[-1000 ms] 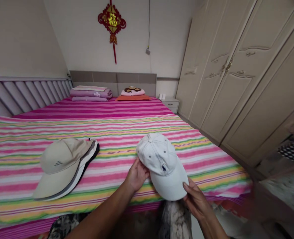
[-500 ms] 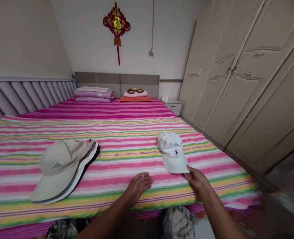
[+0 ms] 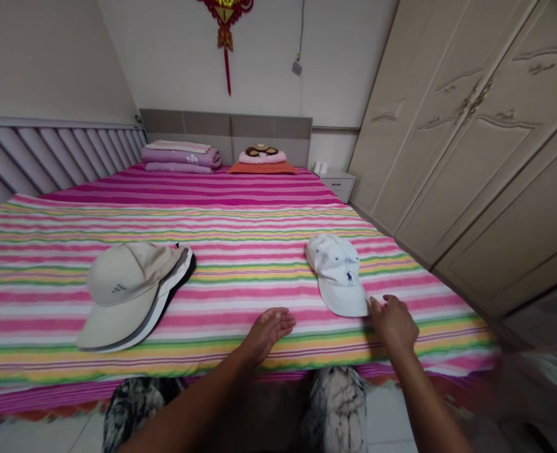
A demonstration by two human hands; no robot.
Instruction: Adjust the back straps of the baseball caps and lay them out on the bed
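Observation:
A white baseball cap (image 3: 338, 274) with a small dark logo lies on the striped sheet, its brim facing me. Beside the right corner of that brim is my right hand (image 3: 395, 324), its fingertips at or touching the edge; thumb and fingers look apart. My left hand (image 3: 269, 330) hovers over the sheet left of the cap, open and empty, fingers stretched to the right. Farther left rests a stack of nested caps, with a beige cap (image 3: 122, 286) on top and white, grey and black edges showing beneath it.
The striped sheet (image 3: 240, 251) covers the bed. Folded purple bedding (image 3: 181, 157) and a pink folded item (image 3: 262, 157) sit by the headboard (image 3: 273, 129). A wardrobe (image 3: 448, 157) and a small nightstand (image 3: 339, 184) stand right. My knees are at the bed's front edge.
My view has tilted down. My right hand has turned palm-down, and its pinch on the cap's brim has loosened. The left hand stays open in nearly the same place.

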